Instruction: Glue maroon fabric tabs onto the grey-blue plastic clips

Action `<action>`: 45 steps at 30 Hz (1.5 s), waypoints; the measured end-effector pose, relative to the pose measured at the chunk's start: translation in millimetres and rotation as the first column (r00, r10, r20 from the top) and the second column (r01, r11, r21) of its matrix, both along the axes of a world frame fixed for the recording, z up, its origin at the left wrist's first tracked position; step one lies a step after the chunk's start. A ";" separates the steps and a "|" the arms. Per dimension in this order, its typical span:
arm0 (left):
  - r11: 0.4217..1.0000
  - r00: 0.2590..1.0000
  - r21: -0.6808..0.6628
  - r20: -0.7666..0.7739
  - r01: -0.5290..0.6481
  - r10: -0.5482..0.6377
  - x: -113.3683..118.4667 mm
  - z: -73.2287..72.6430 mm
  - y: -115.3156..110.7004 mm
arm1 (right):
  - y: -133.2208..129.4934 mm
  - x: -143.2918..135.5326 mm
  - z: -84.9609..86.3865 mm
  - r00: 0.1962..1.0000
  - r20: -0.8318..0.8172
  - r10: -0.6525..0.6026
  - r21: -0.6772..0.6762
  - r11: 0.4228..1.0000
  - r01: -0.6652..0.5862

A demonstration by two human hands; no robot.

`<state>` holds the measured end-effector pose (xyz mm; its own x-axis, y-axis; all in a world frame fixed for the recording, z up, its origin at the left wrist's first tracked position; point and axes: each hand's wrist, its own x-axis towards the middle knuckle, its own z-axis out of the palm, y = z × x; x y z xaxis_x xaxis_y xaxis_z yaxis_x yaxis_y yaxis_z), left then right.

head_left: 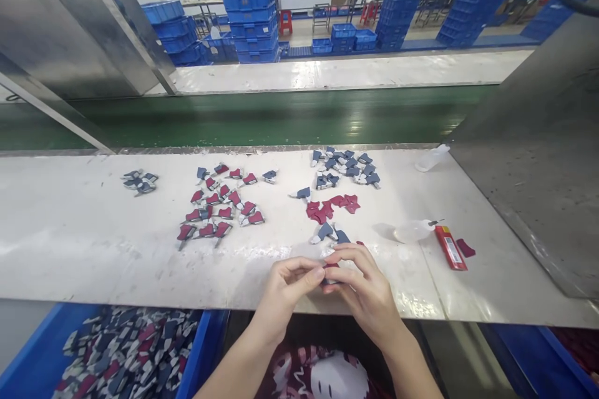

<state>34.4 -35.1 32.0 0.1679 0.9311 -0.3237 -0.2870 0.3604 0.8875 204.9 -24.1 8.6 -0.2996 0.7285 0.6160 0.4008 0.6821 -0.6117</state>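
Observation:
Near the front edge of the white table, my left hand (294,283) and my right hand (362,283) come together, fingers closed on one small red-and-grey plastic part (331,271). The fingers cover most of it. Just beyond my fingertips lie a few grey-blue and white parts (324,234). Behind them is a loose group of flat dark-red pieces (321,211). A cluster of grey-blue and white parts (349,165) sits farther back. To the left are several parts with red faces (224,212), and a small grey heap (140,182) lies beyond those.
On the right lie a translucent squeeze bottle (414,232) with a thin tip, a red packet (450,248), a red piece (466,247) and another clear bottle (431,158). A blue bin (203,349) of parts stands below left. A metal panel (538,137) bounds the right side.

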 end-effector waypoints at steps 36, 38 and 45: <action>0.357 -0.057 0.060 -0.950 0.932 0.308 -107.3 18.8 268.6 | 26.8 82.6 -53.3 0.668 0.119 -0.734 0.090 0.678 0.729; 0.349 -0.053 0.057 -0.953 0.935 0.297 -109.6 18.2 275.6 | 27.5 82.6 -55.7 0.668 0.130 -0.733 0.067 0.679 0.731; 0.405 0.016 0.133 -0.960 0.905 0.281 -125.7 17.2 240.8 | 30.0 81.4 -57.8 0.694 0.143 -0.705 0.071 0.707 0.703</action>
